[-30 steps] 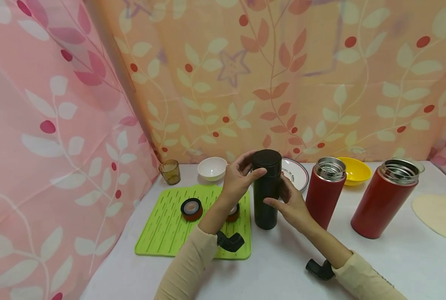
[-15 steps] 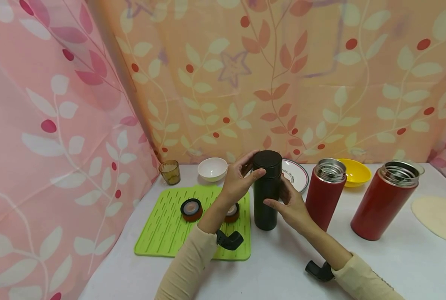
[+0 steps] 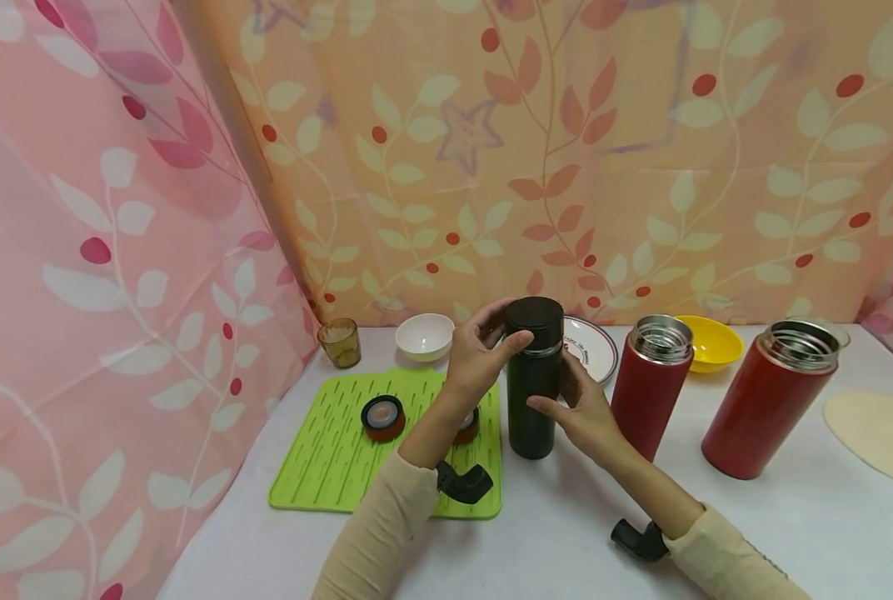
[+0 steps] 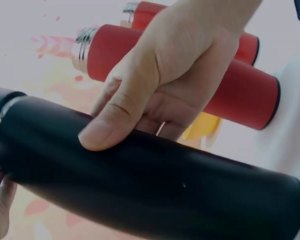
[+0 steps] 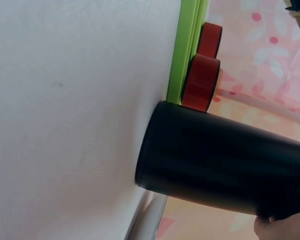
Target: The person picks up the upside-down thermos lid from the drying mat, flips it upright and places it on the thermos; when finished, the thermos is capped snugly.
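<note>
The black flask [image 3: 533,392] stands upright on the white surface [image 3: 566,533] just beside the green mat [image 3: 326,454]; the right hand [image 3: 583,410] wraps its body to steady it while the left hand [image 3: 476,354] pinches the black cap [image 3: 534,321], a metal ring showing beneath. Both red flasks [image 3: 649,383] [image 3: 769,400] stand uncapped, contents not visible, and two red lids [image 3: 383,417] rest on the mat.

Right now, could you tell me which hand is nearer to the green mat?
Left. The left hand grips the black flask's lid just above the green mat; the right hand holds the flask body, further right over the table.
</note>
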